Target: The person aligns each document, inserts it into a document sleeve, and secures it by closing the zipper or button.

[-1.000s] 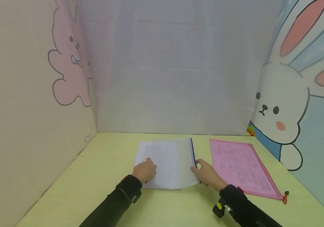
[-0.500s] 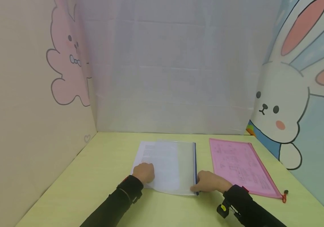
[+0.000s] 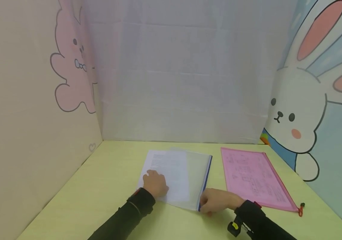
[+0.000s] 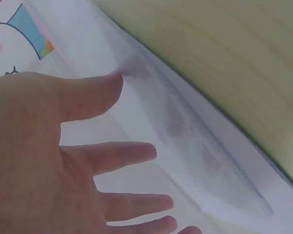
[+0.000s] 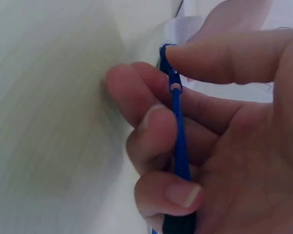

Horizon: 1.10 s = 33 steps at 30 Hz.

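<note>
Where the right hand [image 5: 219,141] pinches the blue zip edge [image 5: 178,122], its slider stays hidden.

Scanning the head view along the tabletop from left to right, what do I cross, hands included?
left hand pressing on the white sheets → clear zip pouch with its blue zipper edge → right hand pinching that edge → pink zip pouch → its red pull
</note>
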Each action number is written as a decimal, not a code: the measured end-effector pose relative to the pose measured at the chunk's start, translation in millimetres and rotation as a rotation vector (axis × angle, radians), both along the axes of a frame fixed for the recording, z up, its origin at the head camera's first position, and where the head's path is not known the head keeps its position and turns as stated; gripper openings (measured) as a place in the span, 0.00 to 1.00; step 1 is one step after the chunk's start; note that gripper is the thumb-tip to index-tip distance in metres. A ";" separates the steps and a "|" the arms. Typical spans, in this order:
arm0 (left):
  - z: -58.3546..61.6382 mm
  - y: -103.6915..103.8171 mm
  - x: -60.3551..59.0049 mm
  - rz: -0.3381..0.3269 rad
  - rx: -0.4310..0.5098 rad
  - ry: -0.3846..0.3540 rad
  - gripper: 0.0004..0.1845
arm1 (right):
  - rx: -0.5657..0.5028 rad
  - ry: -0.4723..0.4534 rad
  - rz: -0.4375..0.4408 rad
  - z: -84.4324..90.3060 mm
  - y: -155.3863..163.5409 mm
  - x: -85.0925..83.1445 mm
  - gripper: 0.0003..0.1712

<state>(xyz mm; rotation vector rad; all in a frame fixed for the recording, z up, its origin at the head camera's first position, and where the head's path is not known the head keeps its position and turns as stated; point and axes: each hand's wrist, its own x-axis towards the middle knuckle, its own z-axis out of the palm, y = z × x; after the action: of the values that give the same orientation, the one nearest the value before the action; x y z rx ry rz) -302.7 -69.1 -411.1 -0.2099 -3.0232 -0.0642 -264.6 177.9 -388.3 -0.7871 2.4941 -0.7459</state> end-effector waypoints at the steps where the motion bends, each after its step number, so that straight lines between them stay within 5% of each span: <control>1: 3.2 1.5 3.0 -0.016 -0.011 -0.015 0.24 | -0.009 0.023 0.019 -0.8 -1.4 0.0 0.12; 7: 17.0 9.6 15.2 -0.154 0.042 -0.170 0.29 | -0.043 0.183 0.133 -6.7 -17.4 -0.8 0.15; 15: 25.0 10.9 11.8 -0.224 0.040 -0.341 0.41 | 0.013 0.363 0.202 -7.9 -47.6 -0.4 0.16; 26: 33.8 0.6 5.9 -0.229 -0.103 -0.418 0.48 | 0.383 0.569 0.141 -13.2 -88.1 12.4 0.06; 33: 36.3 0.2 4.6 -0.165 -0.111 -0.430 0.53 | 0.478 0.604 0.207 -12.9 -101.1 13.0 0.07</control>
<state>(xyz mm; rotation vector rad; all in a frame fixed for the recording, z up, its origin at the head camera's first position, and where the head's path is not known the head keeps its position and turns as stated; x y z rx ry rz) -298.1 -68.9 -374.8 -0.5185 -3.4317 0.0522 -251.6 76.8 -401.2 -1.1806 2.8559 0.2044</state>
